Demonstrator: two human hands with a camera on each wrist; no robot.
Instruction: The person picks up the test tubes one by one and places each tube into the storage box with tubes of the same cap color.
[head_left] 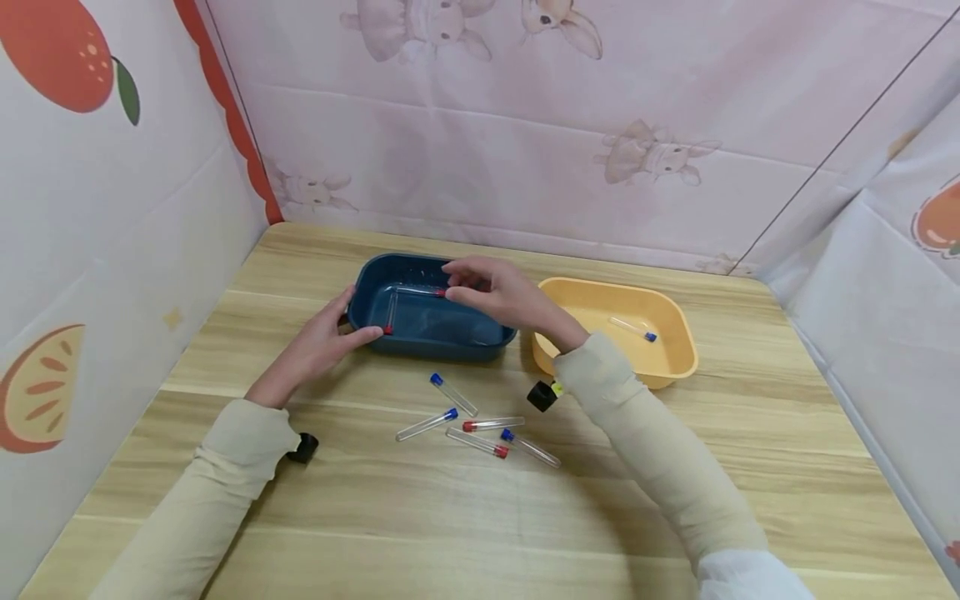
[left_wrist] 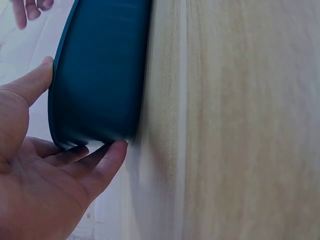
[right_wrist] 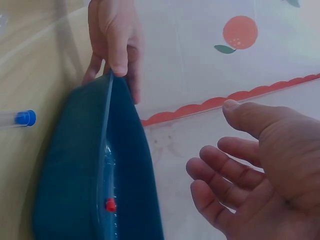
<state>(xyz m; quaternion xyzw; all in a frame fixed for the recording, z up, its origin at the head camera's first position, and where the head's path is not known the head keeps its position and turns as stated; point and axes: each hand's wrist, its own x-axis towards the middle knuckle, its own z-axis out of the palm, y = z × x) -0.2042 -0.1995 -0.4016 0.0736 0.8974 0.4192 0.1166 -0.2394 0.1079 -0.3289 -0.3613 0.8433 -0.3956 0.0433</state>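
Observation:
My left hand (head_left: pixel 324 340) holds the left end of the dark blue basin (head_left: pixel 450 348), thumb at the rim and fingers against the outer end wall. In the left wrist view, its fingertips (left_wrist: pixel 117 150) touch the basin's outside. Over the basin's right part hovers my right hand (head_left: pixel 498 292), fingers loosely bent and apart, with nothing between them in the right wrist view. Two clear test tubes with red caps lie in the basin: one along the back (head_left: pixel 420 291), the other by the left end (head_left: pixel 392 312). The right wrist view shows one red cap (right_wrist: pixel 110 205) inside.
A yellow basin (head_left: pixel 678 367) stands to the right, holding one blue-capped test tube (head_left: pixel 632 328). Several capped test tubes lie loose in front, including a red-capped one (head_left: pixel 495 424) and a blue-capped one (head_left: pixel 426 425). Printed cloth walls (head_left: pixel 487 167) enclose the wooden table (head_left: pixel 375 517).

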